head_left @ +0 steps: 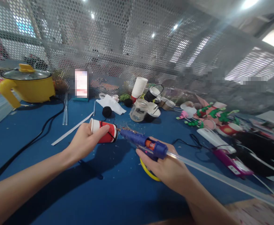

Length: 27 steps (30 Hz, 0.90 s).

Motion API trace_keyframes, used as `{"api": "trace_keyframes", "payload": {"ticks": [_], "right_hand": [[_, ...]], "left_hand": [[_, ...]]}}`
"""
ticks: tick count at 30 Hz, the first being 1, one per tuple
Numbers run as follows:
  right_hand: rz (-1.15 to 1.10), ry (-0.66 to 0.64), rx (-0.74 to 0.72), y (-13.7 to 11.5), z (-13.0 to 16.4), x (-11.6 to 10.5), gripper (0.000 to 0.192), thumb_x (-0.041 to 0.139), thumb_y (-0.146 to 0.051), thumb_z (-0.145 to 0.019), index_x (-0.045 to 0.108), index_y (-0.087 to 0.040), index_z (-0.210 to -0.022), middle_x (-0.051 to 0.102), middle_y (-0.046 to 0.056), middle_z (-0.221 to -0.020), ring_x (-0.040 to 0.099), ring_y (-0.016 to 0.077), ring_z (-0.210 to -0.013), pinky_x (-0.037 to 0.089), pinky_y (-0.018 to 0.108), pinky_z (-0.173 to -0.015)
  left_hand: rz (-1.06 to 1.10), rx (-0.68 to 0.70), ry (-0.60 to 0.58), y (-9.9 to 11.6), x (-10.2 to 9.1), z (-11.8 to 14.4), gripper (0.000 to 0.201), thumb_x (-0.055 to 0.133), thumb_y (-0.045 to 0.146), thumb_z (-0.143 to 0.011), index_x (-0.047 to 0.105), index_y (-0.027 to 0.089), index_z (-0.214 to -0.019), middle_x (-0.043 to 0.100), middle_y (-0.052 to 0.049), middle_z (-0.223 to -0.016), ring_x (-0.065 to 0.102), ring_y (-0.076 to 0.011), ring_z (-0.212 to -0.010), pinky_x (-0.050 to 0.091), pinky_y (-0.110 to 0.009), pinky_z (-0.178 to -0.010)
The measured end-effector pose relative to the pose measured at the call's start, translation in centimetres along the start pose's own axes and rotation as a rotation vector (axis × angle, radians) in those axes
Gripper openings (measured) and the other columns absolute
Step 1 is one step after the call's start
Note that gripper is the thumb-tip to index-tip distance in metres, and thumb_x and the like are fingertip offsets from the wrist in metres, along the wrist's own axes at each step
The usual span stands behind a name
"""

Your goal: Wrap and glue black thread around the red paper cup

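My left hand (pixel 84 137) is wrapped round a red and white paper cup (pixel 107 132), which lies on its side above the blue table, its base end turned right. Black yarn runs over the cup's wall and round its right end. In my right hand (pixel 165 165) is a blue glue gun (pixel 137 139), with a long clear glue stick (pixel 198 167) coming out of its back. The gun's nozzle is at the right end of the cup; I cannot tell whether it touches. A black yarn ball (pixel 107 112) rests just behind the cup.
Behind are a glass jar (pixel 138 111), stacked paper cups (pixel 139 87), black-wrapped cups (pixel 152 93) and a lit phone (pixel 81 83). A yellow pot (pixel 31 87) with a black cord stands left. To the right lie craft flowers (pixel 212 115) and a purple power strip (pixel 232 162). Yellow scissor-like handles (pixel 148 172) show under my right hand.
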State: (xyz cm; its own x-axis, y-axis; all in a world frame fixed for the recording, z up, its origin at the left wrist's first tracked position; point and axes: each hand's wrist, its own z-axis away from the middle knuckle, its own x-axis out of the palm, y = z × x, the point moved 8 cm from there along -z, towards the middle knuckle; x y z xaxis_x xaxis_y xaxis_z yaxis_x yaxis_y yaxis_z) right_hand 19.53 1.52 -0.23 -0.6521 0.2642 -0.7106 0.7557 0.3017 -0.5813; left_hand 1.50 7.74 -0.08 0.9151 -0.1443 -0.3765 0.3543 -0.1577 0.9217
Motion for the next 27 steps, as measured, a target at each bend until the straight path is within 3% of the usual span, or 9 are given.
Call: {"api": "trace_keyframes", "payload": {"ticks": [6, 27], "right_hand": [[0.025, 0.031, 0.004, -0.22, -0.1, -0.51, 0.012, 0.053, -0.032, -0.073, 0.056, -0.02, -0.073, 0.062, 0.0, -0.063, 0.057, 0.0133, -0.052, 0.041, 0.021, -0.04], [0.012, 0.017, 0.012, 0.04, 0.09, -0.18, 0.012, 0.053, -0.031, -0.073, 0.056, -0.02, -0.073, 0.062, 0.0, -0.066, 0.057, 0.0129, -0.054, 0.04, 0.02, -0.042]], "left_hand": [[-0.016, 0.013, -0.004, 0.06, 0.08, -0.06, 0.035, 0.048, 0.035, -0.071, 0.031, 0.019, -0.046, 0.024, 0.008, -0.038, 0.018, -0.0044, -0.032, 0.012, -0.02, -0.03], [-0.01, -0.011, 0.007, 0.16, 0.15, -0.03, 0.034, 0.049, 0.033, -0.072, 0.034, 0.019, -0.045, 0.022, 0.01, -0.035, 0.018, -0.0035, -0.03, 0.011, -0.019, -0.029]]}}
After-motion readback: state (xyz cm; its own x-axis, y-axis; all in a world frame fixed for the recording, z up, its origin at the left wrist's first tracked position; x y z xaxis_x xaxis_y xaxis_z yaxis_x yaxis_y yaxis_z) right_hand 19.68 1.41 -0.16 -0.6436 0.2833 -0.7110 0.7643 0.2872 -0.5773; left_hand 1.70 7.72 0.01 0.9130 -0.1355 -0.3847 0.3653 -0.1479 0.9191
